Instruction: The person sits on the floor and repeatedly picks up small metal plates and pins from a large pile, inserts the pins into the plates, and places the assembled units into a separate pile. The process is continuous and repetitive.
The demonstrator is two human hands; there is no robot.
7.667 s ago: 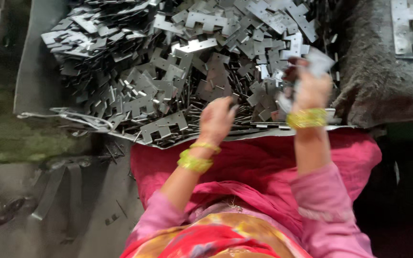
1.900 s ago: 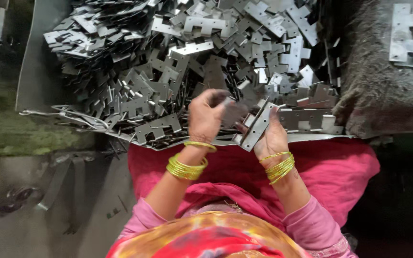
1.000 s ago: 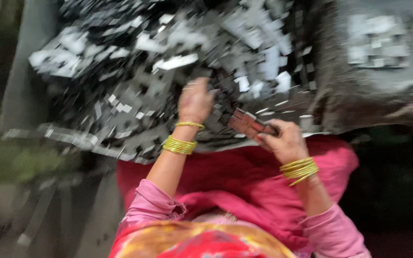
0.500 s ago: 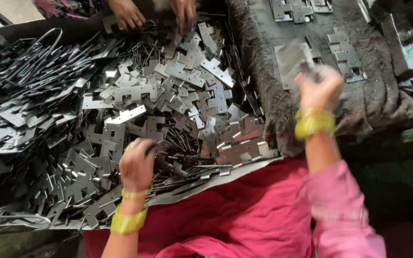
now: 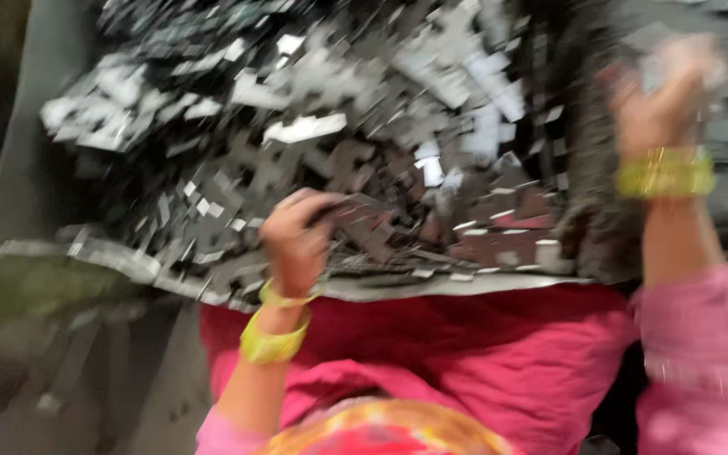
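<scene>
Fingers of the left hand [image 5: 297, 240] are seen curled in a closed grip on a dark flat metal plate [image 5: 355, 221], pinched at the near edge of the pile of stamped metal pieces [image 5: 313, 126]. Half a second ago that hand was spread flatter on the pile, lower left in the view; now it is raised and clamped on the one plate. A yellow bangle [image 5: 273, 344] is worn at its wrist.

Over on the far side, the right hand [image 5: 663, 105] is held high above the dark cloth [image 5: 591, 194], fingers closed around something pale and blurred; what is gripped cannot be made out. Compared with the earlier frame, this hand is found further right and nearer the top edge. Yellow bangles [image 5: 666, 175] are stacked at that wrist, above a pink sleeve [image 5: 701, 337].

Outward from the hands, the metal pieces are heaped on a grey tray [image 5: 465, 285], its front lip lying just over a red garment [image 5: 482, 362]. The co-worker's hands seen earlier at the top are gone from view, and everything is smeared by camera motion.
</scene>
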